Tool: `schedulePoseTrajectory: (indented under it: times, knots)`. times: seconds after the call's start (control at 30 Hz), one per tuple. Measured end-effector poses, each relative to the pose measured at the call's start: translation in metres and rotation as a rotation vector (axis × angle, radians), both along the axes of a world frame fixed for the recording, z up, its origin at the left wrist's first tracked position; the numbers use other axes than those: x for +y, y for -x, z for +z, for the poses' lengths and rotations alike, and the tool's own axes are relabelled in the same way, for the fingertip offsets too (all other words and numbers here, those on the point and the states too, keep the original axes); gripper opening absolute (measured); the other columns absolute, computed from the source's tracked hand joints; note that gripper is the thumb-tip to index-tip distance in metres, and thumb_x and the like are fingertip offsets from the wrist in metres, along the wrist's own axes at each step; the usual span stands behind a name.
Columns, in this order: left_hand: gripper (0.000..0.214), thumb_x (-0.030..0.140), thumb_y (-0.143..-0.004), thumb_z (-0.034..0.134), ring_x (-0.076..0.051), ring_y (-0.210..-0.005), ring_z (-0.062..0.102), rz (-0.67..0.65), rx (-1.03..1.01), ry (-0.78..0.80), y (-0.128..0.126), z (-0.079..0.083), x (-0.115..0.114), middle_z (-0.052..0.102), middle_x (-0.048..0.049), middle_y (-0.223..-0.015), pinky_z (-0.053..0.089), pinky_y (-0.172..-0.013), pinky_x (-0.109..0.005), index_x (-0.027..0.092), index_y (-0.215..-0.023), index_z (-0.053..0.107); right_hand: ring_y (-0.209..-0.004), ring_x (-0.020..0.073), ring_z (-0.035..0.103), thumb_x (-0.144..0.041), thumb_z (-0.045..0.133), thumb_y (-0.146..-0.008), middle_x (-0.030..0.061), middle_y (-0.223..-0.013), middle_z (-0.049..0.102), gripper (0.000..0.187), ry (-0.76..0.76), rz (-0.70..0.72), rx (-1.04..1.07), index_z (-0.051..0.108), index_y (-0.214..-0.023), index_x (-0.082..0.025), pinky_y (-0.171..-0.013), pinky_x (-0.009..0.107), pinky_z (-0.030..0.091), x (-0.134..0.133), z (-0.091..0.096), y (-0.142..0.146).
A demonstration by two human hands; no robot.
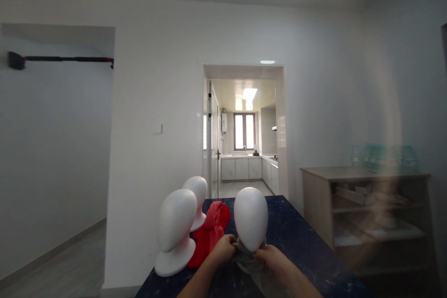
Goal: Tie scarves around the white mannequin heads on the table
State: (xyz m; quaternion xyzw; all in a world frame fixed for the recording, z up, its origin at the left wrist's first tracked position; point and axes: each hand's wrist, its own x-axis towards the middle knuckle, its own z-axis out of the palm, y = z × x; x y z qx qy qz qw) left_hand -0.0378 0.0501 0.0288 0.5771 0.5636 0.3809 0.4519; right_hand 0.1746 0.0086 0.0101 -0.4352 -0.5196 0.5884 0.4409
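Note:
A white mannequin head [251, 216] stands upright on the dark blue table, its neck wrapped in a grey scarf [248, 263]. On the left side of the neck, my left hand [225, 247] is closed on the grey cloth. My right hand [270, 258] pinches the same scarf on the right, just below the chin. Part of the cloth hangs toward me between my forearms. The neck and base of this head are hidden by the scarf and my hands.
Two more white mannequin heads, a near one [177, 223] and a farther one [196, 191], stand left on the table [289, 237]. Red cloth [213, 228] lies beside them. A wooden shelf unit [316, 200] with green-tinted bottles [391, 158] on top stands at right. Behind is a kitchen doorway.

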Motion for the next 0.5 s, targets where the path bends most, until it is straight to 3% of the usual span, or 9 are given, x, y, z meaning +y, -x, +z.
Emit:
schedulePoseTrajectory:
  times: [0.1, 0.27, 0.4, 0.5]
  knots:
    - [0.015, 0.014, -0.066, 0.075, -0.021, -0.067, 0.065, 0.026, -0.137, 0.069, -0.001, -0.006, -0.004, 0.063, 0.0007, -0.062, 0.051, -0.069, -0.032, 0.02, -0.071, 0.062, -0.078, 0.026, 0.076, -0.016, 0.077, -0.056, 0.0113, -0.085, 0.081, 0.039, -0.072, 0.007, 0.015, 0.083, -0.094, -0.012, -0.073, 0.033, 0.056, 0.004, -0.004, 0.005]
    - [0.014, 0.03, -0.077, 0.072, -0.022, -0.082, 0.074, 0.008, -0.369, 0.143, -0.008, -0.015, -0.013, 0.073, -0.0052, -0.08, 0.059, -0.079, -0.032, 0.022, -0.082, 0.062, -0.074, 0.0291, 0.074, -0.01, 0.064, -0.053, 0.0071, -0.075, 0.08, 0.034, -0.218, -0.181, -0.28, 0.083, -0.081, -0.016, -0.063, 0.034, 0.05, 0.016, -0.016, 0.009]
    - [0.012, 0.032, -0.08, 0.065, -0.025, -0.076, 0.072, 0.006, -0.327, 0.124, -0.007, -0.012, -0.012, 0.07, -0.0062, -0.074, 0.058, -0.073, -0.033, 0.022, -0.075, 0.063, -0.08, 0.0303, 0.075, -0.009, 0.06, -0.049, 0.008, -0.078, 0.08, 0.043, -0.256, -0.265, -0.348, 0.083, -0.085, -0.016, -0.065, 0.033, 0.049, 0.018, -0.024, 0.01]
    - [0.008, 0.025, -0.072, 0.07, -0.024, -0.07, 0.067, 0.024, -0.195, 0.073, 0.004, -0.005, -0.008, 0.067, -0.003, -0.07, 0.052, -0.066, -0.033, 0.021, -0.076, 0.064, -0.08, 0.0289, 0.074, -0.009, 0.059, -0.048, 0.0067, -0.075, 0.079, 0.036, -0.239, -0.313, -0.387, 0.079, -0.076, -0.018, -0.064, 0.031, 0.048, 0.015, -0.027, 0.009]
